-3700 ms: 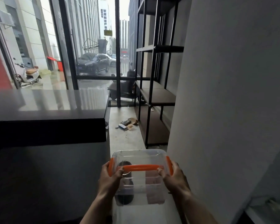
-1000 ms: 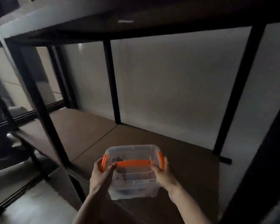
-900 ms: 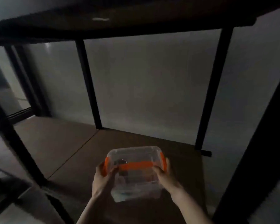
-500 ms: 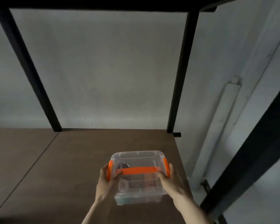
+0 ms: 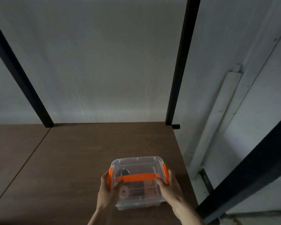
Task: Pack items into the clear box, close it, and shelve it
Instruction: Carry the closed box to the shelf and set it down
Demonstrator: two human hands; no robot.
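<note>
The clear box (image 5: 137,166) has its lid on, with an orange handle (image 5: 138,177) across the top and orange clips at both ends. It is low over the brown shelf board (image 5: 81,153), near the board's right front corner; whether it touches the board I cannot tell. My left hand (image 5: 108,190) grips its left end and my right hand (image 5: 169,187) grips its right end. Through the plastic I see a dark round item, a pale disc and a reddish item inside.
Black uprights of the shelf frame stand at the back left (image 5: 21,75) and back right (image 5: 180,62), and a thick black post (image 5: 250,163) slants close on my right. A grey wall (image 5: 96,62) is behind, with a white conduit (image 5: 217,119) beside the shelf.
I have carried the box from the aisle to the shelf unit. In the last half second my view came closer and the box sank toward the board's right front part, both hands still on it.
</note>
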